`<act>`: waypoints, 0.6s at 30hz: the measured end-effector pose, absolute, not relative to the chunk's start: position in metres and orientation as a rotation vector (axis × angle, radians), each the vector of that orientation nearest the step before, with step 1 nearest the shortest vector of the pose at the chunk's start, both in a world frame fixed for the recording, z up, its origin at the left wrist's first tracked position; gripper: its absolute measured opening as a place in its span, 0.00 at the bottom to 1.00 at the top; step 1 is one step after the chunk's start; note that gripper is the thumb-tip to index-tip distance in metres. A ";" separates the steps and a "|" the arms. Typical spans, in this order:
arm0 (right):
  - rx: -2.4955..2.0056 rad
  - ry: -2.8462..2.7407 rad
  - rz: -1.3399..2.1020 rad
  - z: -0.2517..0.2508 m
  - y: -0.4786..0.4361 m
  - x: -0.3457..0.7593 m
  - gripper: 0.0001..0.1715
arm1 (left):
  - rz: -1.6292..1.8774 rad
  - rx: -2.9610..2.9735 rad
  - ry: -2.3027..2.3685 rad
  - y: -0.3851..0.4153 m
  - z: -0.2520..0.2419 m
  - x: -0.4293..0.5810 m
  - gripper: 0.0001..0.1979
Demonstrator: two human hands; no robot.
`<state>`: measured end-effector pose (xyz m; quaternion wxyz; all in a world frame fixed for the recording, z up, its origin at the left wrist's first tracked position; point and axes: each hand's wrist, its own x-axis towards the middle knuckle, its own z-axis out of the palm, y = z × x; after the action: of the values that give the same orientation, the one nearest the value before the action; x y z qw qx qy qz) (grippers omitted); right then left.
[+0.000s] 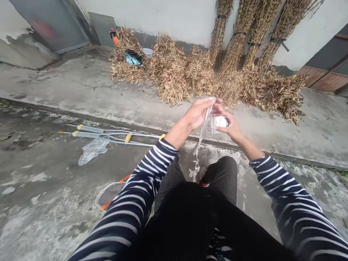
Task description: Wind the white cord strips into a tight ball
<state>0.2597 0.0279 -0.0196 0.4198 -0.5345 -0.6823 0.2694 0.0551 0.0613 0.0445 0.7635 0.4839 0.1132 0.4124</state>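
Observation:
My right hand (231, 128) curls around a roll of white plastic twine (220, 122) in front of me. My left hand (198, 113) pinches a flat strip of the same twine (208, 115) just beside the roll, its fingertips almost meeting my right hand. A loose, tangled length of twine (198, 156) hangs from the strip down towards the concrete near my knees. Part of the roll is hidden behind my right fingers.
Heaps of dried bean plants (170, 72) lie along a raised concrete ledge (67, 87), and tied bundles (241, 40) lean against the wall. A pair of crutches (95, 133) and a clear plastic bag (92, 152) lie on the ground at left, with an orange-rimmed object (108, 194) nearer me.

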 end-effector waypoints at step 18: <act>-0.959 -1.131 1.396 0.010 -0.035 0.244 0.37 | 0.750 0.675 0.686 0.133 -0.066 0.072 0.14</act>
<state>0.2435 -0.0346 0.0097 0.5248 -0.4008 -0.4729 0.5834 0.0721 0.1325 -0.0655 0.8197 0.3169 0.3223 0.3520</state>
